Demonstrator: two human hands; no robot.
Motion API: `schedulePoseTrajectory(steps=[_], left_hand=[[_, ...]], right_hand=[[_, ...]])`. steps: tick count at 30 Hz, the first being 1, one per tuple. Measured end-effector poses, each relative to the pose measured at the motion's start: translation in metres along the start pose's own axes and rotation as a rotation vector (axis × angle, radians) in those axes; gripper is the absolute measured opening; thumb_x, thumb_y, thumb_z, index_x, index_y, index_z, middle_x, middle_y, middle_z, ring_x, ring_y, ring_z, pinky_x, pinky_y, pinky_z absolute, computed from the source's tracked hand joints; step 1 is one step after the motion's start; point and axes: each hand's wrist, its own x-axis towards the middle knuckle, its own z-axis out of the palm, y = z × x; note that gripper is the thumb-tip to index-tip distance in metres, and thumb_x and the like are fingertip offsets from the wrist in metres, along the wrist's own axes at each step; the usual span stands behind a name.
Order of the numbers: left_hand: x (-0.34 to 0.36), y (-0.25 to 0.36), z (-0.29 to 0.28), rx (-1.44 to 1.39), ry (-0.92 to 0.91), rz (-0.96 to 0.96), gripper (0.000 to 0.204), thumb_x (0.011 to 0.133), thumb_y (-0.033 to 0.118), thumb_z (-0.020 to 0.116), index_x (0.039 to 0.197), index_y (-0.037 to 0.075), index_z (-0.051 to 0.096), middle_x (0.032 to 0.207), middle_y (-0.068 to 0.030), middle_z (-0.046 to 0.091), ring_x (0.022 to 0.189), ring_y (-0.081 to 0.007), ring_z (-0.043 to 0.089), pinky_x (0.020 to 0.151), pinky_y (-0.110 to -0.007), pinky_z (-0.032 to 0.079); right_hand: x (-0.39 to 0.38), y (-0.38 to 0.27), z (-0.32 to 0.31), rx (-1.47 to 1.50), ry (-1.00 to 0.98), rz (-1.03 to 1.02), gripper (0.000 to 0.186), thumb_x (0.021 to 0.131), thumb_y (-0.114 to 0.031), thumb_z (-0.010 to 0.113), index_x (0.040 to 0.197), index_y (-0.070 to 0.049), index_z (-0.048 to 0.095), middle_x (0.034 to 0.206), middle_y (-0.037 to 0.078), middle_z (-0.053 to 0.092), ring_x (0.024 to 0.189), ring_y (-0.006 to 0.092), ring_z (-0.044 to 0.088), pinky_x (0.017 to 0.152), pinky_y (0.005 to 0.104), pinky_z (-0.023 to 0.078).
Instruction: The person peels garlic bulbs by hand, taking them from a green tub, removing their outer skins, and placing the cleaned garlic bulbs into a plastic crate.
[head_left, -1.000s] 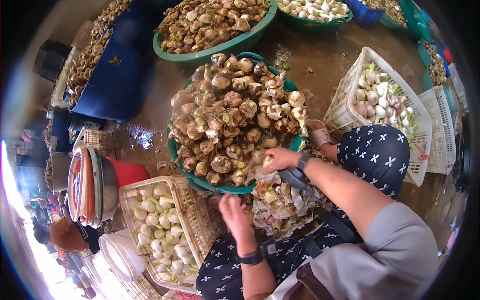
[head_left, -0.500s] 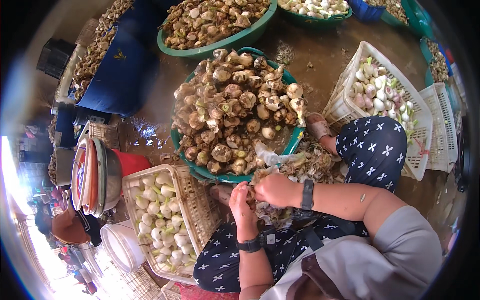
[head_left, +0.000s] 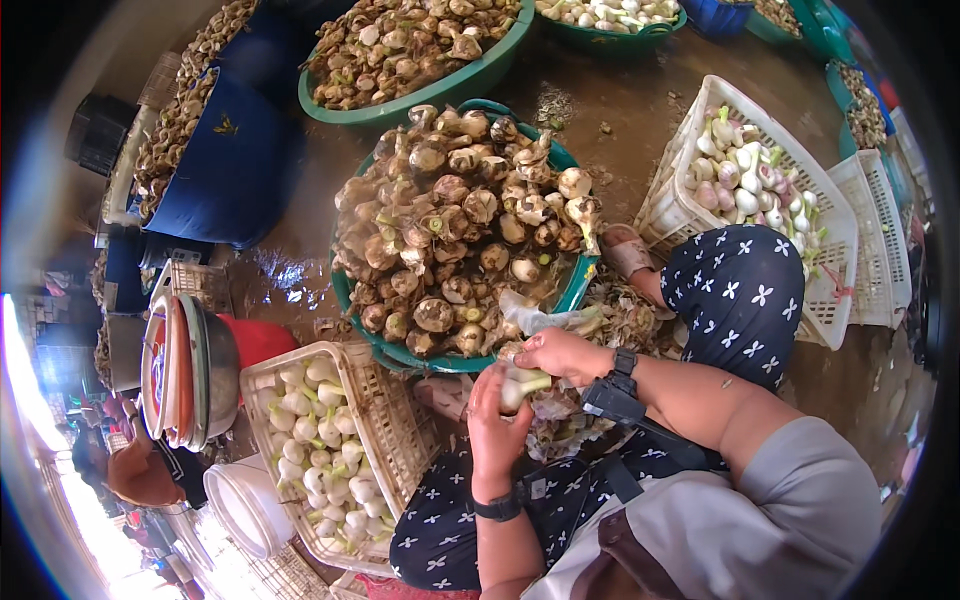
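A pale, peeled garlic bulb [head_left: 513,391] with a short green stem is between my hands over my lap. My left hand [head_left: 494,425] is closed around its near side. My right hand [head_left: 562,355] pinches at its top and stem; the fingertips are partly hidden. Just beyond my hands stands a green tub [head_left: 582,275] heaped with dirty, unpeeled garlic bulbs [head_left: 450,215]. Loose garlic skins [head_left: 628,318] lie by the tub's right side, and more skins [head_left: 570,425] gather below my hands.
A crate [head_left: 392,400] of peeled garlic stands at my left; another crate [head_left: 672,185] with white and purplish bulbs is at the right. A second green tub [head_left: 490,65], a blue tub [head_left: 225,165], stacked basins [head_left: 195,370] and a white bucket [head_left: 245,505] surround me.
My right hand has turned and shifted slightly, and my left has opened up somewhat around the bulb. The pale bulb and green stem, hidden before, now show. The view has shifted a little.
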Motion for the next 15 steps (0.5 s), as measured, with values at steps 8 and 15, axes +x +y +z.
schedulePoseTrajectory(steps=[8,15], left_hand=[[-0.010,-0.037,0.010,-1.445,0.419,-0.626,0.023,0.089,0.010,0.052,0.110,0.002,0.054,0.115,-0.0100,0.057,0.103,-0.0260,0.056,0.089,-0.039,0.046],[-0.009,-0.053,-0.013,-1.597,0.565,-1.088,0.038,0.083,0.051,0.053,0.096,0.015,0.058,0.077,0.0023,0.057,0.053,-0.0107,0.048,0.043,-0.020,0.039]], right_hand=[[-0.040,-0.010,0.010,0.072,-0.212,-0.286,0.019,0.089,-0.019,0.056,0.096,-0.002,0.060,0.087,0.003,0.060,0.083,0.0099,0.054,0.076,0.0254,0.042],[-0.086,-0.037,-0.039,0.497,-0.198,-0.549,0.021,0.091,-0.020,0.051,0.102,-0.004,0.058,0.102,0.011,0.062,0.084,0.0191,0.061,0.071,0.0335,0.049]])
